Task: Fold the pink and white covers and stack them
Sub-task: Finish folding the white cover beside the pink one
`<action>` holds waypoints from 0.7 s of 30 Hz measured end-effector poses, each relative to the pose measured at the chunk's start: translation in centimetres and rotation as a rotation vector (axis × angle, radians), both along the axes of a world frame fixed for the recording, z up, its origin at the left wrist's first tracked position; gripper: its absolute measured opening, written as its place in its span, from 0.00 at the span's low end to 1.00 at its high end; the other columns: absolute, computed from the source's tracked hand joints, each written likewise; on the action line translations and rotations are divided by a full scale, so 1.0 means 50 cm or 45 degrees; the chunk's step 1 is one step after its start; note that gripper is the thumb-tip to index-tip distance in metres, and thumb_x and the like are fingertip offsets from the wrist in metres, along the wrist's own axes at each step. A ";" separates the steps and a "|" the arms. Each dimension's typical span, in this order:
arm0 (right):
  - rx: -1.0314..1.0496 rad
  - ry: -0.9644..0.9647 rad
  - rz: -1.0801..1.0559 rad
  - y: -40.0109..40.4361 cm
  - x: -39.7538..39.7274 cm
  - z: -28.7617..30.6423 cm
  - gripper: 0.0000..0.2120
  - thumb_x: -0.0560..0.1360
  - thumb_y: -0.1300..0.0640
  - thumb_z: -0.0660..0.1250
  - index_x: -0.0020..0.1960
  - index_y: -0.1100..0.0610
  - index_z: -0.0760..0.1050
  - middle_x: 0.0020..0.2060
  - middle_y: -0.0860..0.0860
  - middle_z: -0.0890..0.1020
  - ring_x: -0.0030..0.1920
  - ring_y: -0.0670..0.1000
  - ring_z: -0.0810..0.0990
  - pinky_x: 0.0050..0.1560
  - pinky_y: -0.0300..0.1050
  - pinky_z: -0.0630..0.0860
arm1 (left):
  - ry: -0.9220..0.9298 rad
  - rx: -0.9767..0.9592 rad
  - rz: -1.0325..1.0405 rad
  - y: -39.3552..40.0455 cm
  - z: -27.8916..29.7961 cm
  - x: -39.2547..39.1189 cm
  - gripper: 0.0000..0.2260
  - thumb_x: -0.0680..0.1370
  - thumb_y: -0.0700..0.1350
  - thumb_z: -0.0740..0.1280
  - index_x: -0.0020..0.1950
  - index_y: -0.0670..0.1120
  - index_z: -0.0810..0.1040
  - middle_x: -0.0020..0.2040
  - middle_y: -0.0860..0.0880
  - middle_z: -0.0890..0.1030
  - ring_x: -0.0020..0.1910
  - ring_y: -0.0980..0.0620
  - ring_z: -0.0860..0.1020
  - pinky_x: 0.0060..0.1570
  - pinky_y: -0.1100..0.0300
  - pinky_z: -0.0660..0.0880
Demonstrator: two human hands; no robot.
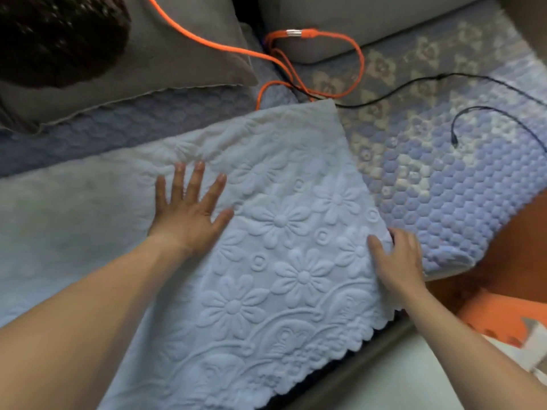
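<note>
**White cover laid flat on sofa seat, both hands on it**

White cover (284, 238), embossed with flowers, spread across centre of frame; scalloped edge along lower right, plain reverse side showing at left. Upper corner reaching top centre, just beside orange cord (359, 65).

Left hand (189, 211) pressed flat on cover, left of centre, fingers straight and splayed, holding nothing. Right hand (398, 257) at cover's right edge, thumb lying on top of fabric, fingers curled over the edge; pinching the cover there, though fingertips under the edge are hidden.

Beneath and to the right: blue quilted sofa mat (438, 190) with pale flower pattern, cover's right edge resting on it. Grey cushion (165, 45) at upper left, with dark patch on it. Black cable (414, 84) trailing across mat at upper right, its free end lying well apart from cover. Orange foam floor tile (497, 318) at lower right. No pink cover identifiable in view.
</note>
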State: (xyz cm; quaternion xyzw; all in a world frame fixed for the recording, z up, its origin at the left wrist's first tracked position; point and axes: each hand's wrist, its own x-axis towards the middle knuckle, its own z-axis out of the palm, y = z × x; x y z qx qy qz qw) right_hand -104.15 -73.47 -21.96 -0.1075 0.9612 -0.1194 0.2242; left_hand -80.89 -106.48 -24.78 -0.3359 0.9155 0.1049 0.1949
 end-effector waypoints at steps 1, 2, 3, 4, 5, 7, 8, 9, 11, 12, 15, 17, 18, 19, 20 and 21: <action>-0.007 -0.068 -0.006 0.017 0.003 0.004 0.32 0.75 0.33 0.61 0.67 0.57 0.69 0.62 0.54 0.72 0.66 0.56 0.69 0.62 0.52 0.67 | -0.050 0.038 0.004 -0.003 0.011 -0.005 0.32 0.78 0.70 0.42 0.79 0.64 0.37 0.81 0.51 0.33 0.78 0.43 0.31 0.74 0.36 0.33; -0.028 -0.130 -0.043 0.022 0.001 0.010 0.31 0.75 0.35 0.64 0.67 0.56 0.69 0.61 0.53 0.72 0.65 0.56 0.71 0.59 0.51 0.69 | -0.108 0.073 0.008 -0.005 0.024 -0.011 0.32 0.78 0.70 0.43 0.79 0.64 0.37 0.80 0.51 0.32 0.78 0.42 0.30 0.74 0.36 0.34; -0.036 -0.184 -0.068 0.025 -0.008 0.011 0.31 0.74 0.35 0.66 0.67 0.55 0.69 0.61 0.53 0.74 0.63 0.56 0.73 0.58 0.52 0.71 | -0.165 0.109 0.016 -0.005 0.041 -0.020 0.31 0.79 0.69 0.44 0.79 0.63 0.37 0.80 0.51 0.32 0.78 0.42 0.31 0.74 0.35 0.35; -0.009 -0.229 -0.058 0.023 -0.018 0.016 0.32 0.73 0.35 0.68 0.67 0.55 0.69 0.60 0.52 0.75 0.62 0.57 0.75 0.57 0.54 0.73 | -0.190 0.143 0.041 0.000 0.058 -0.030 0.31 0.80 0.67 0.47 0.80 0.63 0.38 0.81 0.50 0.33 0.79 0.41 0.33 0.75 0.35 0.37; 0.034 -0.274 -0.023 0.022 -0.029 0.019 0.32 0.73 0.34 0.68 0.67 0.54 0.70 0.60 0.52 0.77 0.61 0.57 0.76 0.57 0.54 0.74 | -0.166 0.164 0.077 0.010 0.075 -0.037 0.32 0.80 0.64 0.51 0.80 0.61 0.42 0.82 0.48 0.36 0.80 0.39 0.36 0.76 0.36 0.40; 0.075 -0.394 0.042 0.020 -0.049 0.030 0.30 0.71 0.33 0.70 0.64 0.51 0.74 0.58 0.50 0.80 0.58 0.56 0.79 0.57 0.55 0.77 | 0.014 0.148 0.156 0.049 0.107 -0.032 0.30 0.79 0.57 0.60 0.81 0.57 0.55 0.82 0.42 0.47 0.80 0.36 0.46 0.76 0.38 0.48; 0.027 -0.468 0.021 0.017 -0.052 0.042 0.28 0.70 0.34 0.71 0.62 0.50 0.76 0.56 0.50 0.81 0.56 0.55 0.80 0.56 0.56 0.78 | 0.114 0.147 0.198 0.078 0.121 -0.017 0.29 0.78 0.53 0.63 0.79 0.55 0.61 0.81 0.40 0.52 0.79 0.35 0.52 0.76 0.40 0.53; -0.058 -0.552 -0.023 0.020 -0.056 0.048 0.25 0.70 0.37 0.73 0.61 0.49 0.77 0.54 0.49 0.82 0.53 0.53 0.81 0.53 0.54 0.79 | 0.184 0.188 0.251 0.111 0.135 0.009 0.28 0.77 0.52 0.64 0.77 0.53 0.65 0.80 0.39 0.56 0.77 0.35 0.56 0.75 0.42 0.56; -0.172 -0.724 -0.084 0.021 -0.053 0.069 0.18 0.70 0.45 0.77 0.57 0.50 0.79 0.51 0.48 0.84 0.49 0.49 0.82 0.49 0.50 0.80 | 0.266 0.358 0.383 0.187 0.158 0.080 0.25 0.78 0.52 0.64 0.75 0.52 0.70 0.78 0.39 0.61 0.76 0.37 0.60 0.74 0.45 0.58; -0.187 -0.796 -0.107 0.023 -0.051 0.079 0.18 0.68 0.46 0.78 0.55 0.50 0.81 0.50 0.49 0.85 0.49 0.50 0.83 0.50 0.52 0.81 | 0.283 0.465 0.460 0.221 0.171 0.119 0.23 0.79 0.53 0.63 0.74 0.51 0.72 0.76 0.40 0.65 0.75 0.40 0.62 0.74 0.48 0.58; -0.176 -0.902 -0.135 0.017 -0.031 0.121 0.21 0.63 0.49 0.81 0.55 0.54 0.84 0.50 0.53 0.87 0.50 0.56 0.85 0.57 0.59 0.80 | 0.339 0.780 0.743 0.292 0.221 0.217 0.15 0.81 0.47 0.66 0.67 0.52 0.77 0.68 0.51 0.74 0.69 0.52 0.69 0.69 0.60 0.62; -0.097 -0.835 0.010 0.001 -0.017 0.171 0.10 0.70 0.54 0.77 0.51 0.52 0.84 0.48 0.52 0.87 0.48 0.54 0.86 0.55 0.58 0.81 | 0.418 0.953 0.936 0.314 0.265 0.261 0.10 0.80 0.44 0.67 0.61 0.54 0.81 0.61 0.57 0.79 0.63 0.58 0.75 0.64 0.63 0.68; -0.027 -0.799 0.146 -0.013 -0.006 0.208 0.07 0.72 0.52 0.74 0.50 0.49 0.84 0.47 0.49 0.87 0.47 0.52 0.86 0.54 0.58 0.81 | 0.468 1.039 1.026 0.322 0.288 0.276 0.09 0.80 0.43 0.68 0.57 0.55 0.82 0.57 0.59 0.82 0.60 0.58 0.78 0.62 0.64 0.71; 0.040 -0.758 0.299 -0.032 0.009 0.248 0.06 0.72 0.49 0.72 0.50 0.44 0.84 0.45 0.45 0.87 0.47 0.49 0.86 0.55 0.56 0.81 | 0.516 1.130 1.104 0.327 0.317 0.287 0.09 0.80 0.42 0.68 0.54 0.55 0.82 0.53 0.57 0.84 0.58 0.58 0.80 0.61 0.64 0.74; 0.081 -0.712 0.439 -0.060 0.036 0.293 0.08 0.71 0.47 0.71 0.50 0.40 0.82 0.46 0.41 0.86 0.48 0.46 0.85 0.57 0.55 0.80 | 0.559 1.234 1.174 0.332 0.345 0.296 0.08 0.80 0.41 0.68 0.53 0.55 0.83 0.51 0.56 0.85 0.56 0.57 0.82 0.60 0.62 0.75; 0.061 -0.668 0.551 -0.095 0.069 0.335 0.11 0.71 0.45 0.70 0.53 0.37 0.80 0.49 0.39 0.85 0.51 0.44 0.83 0.59 0.53 0.78 | 0.608 1.355 1.243 0.339 0.371 0.304 0.08 0.80 0.41 0.68 0.54 0.53 0.83 0.51 0.54 0.86 0.55 0.54 0.83 0.62 0.58 0.76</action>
